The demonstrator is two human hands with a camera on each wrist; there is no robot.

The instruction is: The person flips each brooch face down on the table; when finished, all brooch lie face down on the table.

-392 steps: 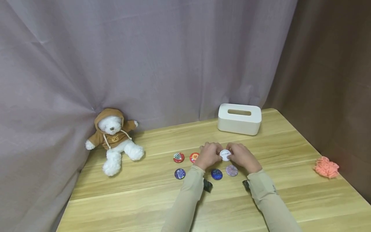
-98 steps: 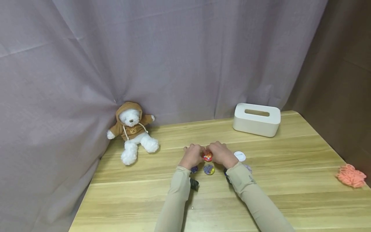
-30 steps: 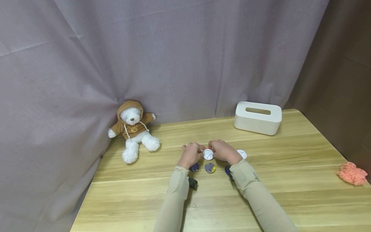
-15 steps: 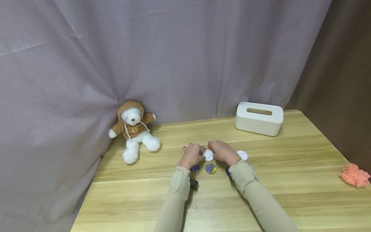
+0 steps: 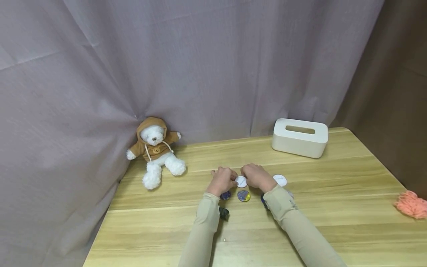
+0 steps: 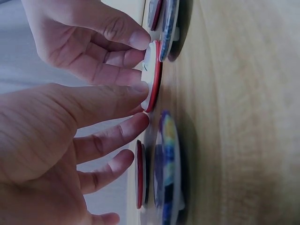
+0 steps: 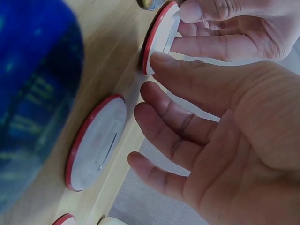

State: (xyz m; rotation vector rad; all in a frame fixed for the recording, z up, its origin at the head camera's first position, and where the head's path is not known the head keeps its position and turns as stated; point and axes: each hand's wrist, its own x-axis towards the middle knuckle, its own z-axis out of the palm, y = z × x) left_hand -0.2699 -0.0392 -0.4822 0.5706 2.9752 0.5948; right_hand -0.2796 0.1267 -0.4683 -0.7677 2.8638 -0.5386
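Observation:
A round pin badge [image 5: 241, 181] lies between my two hands, white pin side up, its red rim close to the table. My left hand [image 5: 221, 180] pinches its left edge, the thumb [image 6: 133, 91] on the white back. From the other side my right hand [image 5: 258, 177] holds it, thumb [image 7: 171, 65] at the rim and the other fingers loosely bent. Just nearer sits a blue-and-yellow badge [image 5: 243, 195]. A dark purple badge [image 5: 225, 195] shows beside the left wrist. Another red-rimmed badge [image 7: 96, 143] lies pin side up by the right hand.
Farther right lies a white-backed badge [image 5: 280, 180], with a pale purple one [image 5: 290, 193] partly behind the sleeve. A blue badge [image 7: 37, 93] looms close in the right wrist view. A teddy bear [image 5: 156, 150], a tissue box [image 5: 300, 139] and coral yarn [image 5: 411, 204] stand around.
About three seconds ago the badge between my hands showed its red printed face; now its white back is up. Earlier still, both hands held a white-backed badge farther right. The last second shows little movement.

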